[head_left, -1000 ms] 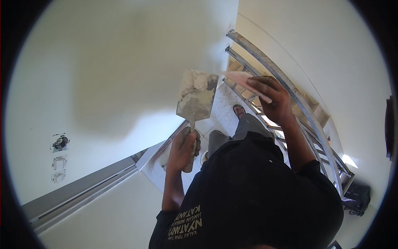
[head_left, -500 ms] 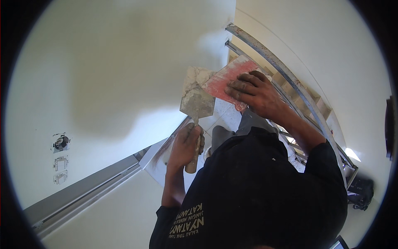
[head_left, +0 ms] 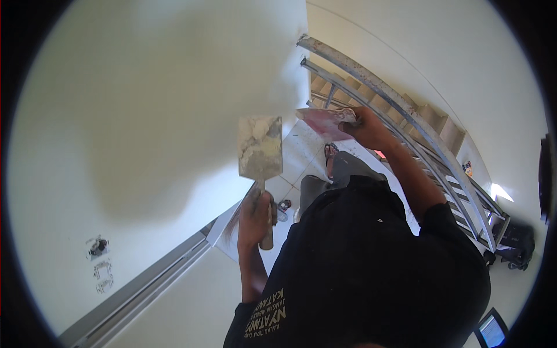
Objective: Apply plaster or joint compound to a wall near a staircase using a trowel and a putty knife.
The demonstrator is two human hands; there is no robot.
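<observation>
My left hand (head_left: 253, 219) is wrapped round the handle of a square-bladed metal trowel, whose blade (head_left: 260, 148) carries lumpy, pale putty on its face. My right hand (head_left: 366, 129) holds a flat red-pink plastic spreader (head_left: 322, 123) by its near edge, to the right of the trowel blade and a little higher, with a small gap between them. Both tools are held out in front of a smooth white wall (head_left: 145, 93). My thumb and fingers on the trowel are partly shadowed.
A curved metal railing (head_left: 374, 81) runs along the right, beside steps (head_left: 441, 119). Openings with wall fittings (head_left: 98, 248) are low on the left. My feet stand on pale floor tiles (head_left: 290, 162). A dark bundle (head_left: 516, 243) and a screen (head_left: 492, 329) lie at lower right.
Half a second ago the spreader overlapped the trowel blade; now my right hand has drawn it off to the right and tilted it. The trowel sits slightly lower and further left in view.
</observation>
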